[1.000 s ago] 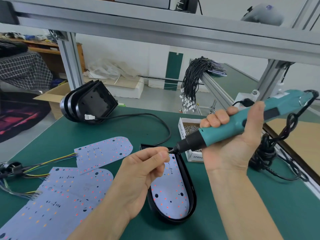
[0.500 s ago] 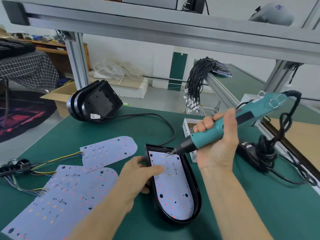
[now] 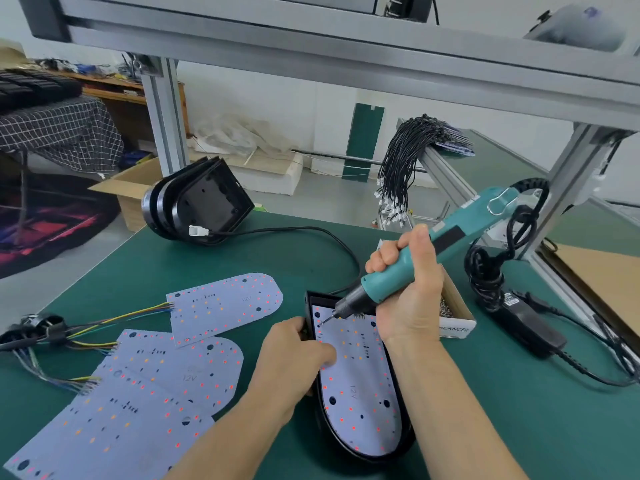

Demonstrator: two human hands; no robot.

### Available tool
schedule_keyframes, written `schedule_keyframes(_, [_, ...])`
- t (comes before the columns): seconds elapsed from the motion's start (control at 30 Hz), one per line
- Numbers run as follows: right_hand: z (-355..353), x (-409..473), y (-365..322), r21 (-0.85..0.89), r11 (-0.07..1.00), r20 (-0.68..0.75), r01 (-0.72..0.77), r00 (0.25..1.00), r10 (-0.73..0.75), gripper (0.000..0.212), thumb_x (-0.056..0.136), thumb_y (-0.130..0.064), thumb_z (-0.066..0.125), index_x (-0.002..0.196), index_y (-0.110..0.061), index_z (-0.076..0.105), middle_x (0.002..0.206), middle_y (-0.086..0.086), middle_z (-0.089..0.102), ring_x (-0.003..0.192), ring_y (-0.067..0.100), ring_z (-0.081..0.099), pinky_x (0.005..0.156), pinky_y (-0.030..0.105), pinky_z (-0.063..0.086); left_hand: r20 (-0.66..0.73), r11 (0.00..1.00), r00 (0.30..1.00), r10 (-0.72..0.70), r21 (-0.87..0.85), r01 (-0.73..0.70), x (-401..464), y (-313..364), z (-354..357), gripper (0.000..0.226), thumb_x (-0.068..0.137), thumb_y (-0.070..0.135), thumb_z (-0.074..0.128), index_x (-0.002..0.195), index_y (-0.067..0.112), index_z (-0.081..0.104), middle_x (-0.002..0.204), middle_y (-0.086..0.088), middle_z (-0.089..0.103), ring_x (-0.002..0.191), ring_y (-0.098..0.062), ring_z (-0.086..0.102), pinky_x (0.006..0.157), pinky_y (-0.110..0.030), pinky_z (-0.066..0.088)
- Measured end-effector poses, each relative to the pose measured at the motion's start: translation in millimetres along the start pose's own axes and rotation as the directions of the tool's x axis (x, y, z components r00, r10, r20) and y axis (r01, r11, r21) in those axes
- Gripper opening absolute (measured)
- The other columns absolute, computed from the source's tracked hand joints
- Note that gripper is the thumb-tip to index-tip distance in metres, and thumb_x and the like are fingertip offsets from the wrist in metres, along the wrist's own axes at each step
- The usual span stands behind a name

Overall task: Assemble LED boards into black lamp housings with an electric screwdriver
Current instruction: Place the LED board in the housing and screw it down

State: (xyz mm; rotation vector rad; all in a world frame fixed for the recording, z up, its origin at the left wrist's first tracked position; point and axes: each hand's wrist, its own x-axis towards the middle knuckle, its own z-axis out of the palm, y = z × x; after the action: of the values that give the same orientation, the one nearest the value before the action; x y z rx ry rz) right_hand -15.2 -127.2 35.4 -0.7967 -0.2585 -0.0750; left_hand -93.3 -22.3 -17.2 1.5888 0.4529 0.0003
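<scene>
A black lamp housing (image 3: pixel 367 453) lies on the green mat with a pale LED board (image 3: pixel 358 393) seated inside it. My right hand (image 3: pixel 408 299) grips a teal electric screwdriver (image 3: pixel 446 237); its bit tip touches the board near the top left corner. My left hand (image 3: pixel 294 358) holds the housing's left rim, fingers curled over the edge onto the board. Loose LED boards (image 3: pixel 225 306) with coloured wires lie to the left.
A stack of black housings (image 3: pixel 197 206) with a white plug stands at the back left. A small cardboard box of screws (image 3: pixel 453 313) sits behind my right hand. A black power adapter (image 3: pixel 530 327) and coiled cord lie at the right. Bundled black cables (image 3: pixel 405 161) hang from the frame.
My right hand lowered the screwdriver until its tip met the board's top left corner. My left hand dropped from the bit to the housing's left rim.
</scene>
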Motion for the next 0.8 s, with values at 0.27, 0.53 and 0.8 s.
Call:
schedule_keyframes(0.27, [2, 3, 4, -0.030, 0.999, 0.070, -0.036, 0.997, 0.038, 0.039, 0.066, -0.041, 0.071, 0.074, -0.016, 0.043, 0.058, -0.001, 0.043, 0.050, 0.014, 0.042, 0.054, 0.023, 0.039, 0.007, 0.999, 1.000, 0.008, -0.033, -0.007, 5, -5, 1, 0.042, 0.044, 0.008, 0.056, 0.083, -0.007, 0.060, 0.066, -0.008, 0.056, 0.061, -0.021, 0.045, 0.061, -0.034, 0.034])
schedule_keyframes(0.53, [4, 16, 0, -0.147, 0.981, 0.305, -0.125, 0.938, 0.165, 0.017, 0.068, -0.027, 0.072, 0.068, -0.022, 0.055, 0.063, -0.001, 0.047, 0.055, 0.015, 0.046, 0.061, 0.025, 0.045, -0.028, 0.998, 1.000, 0.000, -0.071, -0.002, 14, -1, 1, 0.023, 0.041, 0.007, 0.056, 0.064, 0.007, 0.057, 0.055, -0.002, 0.050, 0.056, -0.022, 0.041, 0.058, -0.028, 0.033])
schedule_keyframes(0.8, [-2, 24, -4, -0.248, 0.957, 0.461, -0.150, 0.851, 0.253, 0.015, 0.066, -0.008, 0.065, 0.072, -0.018, 0.055, 0.062, 0.000, 0.048, 0.059, 0.018, 0.046, 0.068, 0.029, 0.044, -0.005, 1.000, 1.000, 0.016, -0.025, -0.016, 16, 0, -1, 0.025, 0.041, 0.009, 0.055, 0.066, 0.007, 0.057, 0.059, -0.003, 0.049, 0.059, -0.022, 0.039, 0.060, -0.029, 0.032])
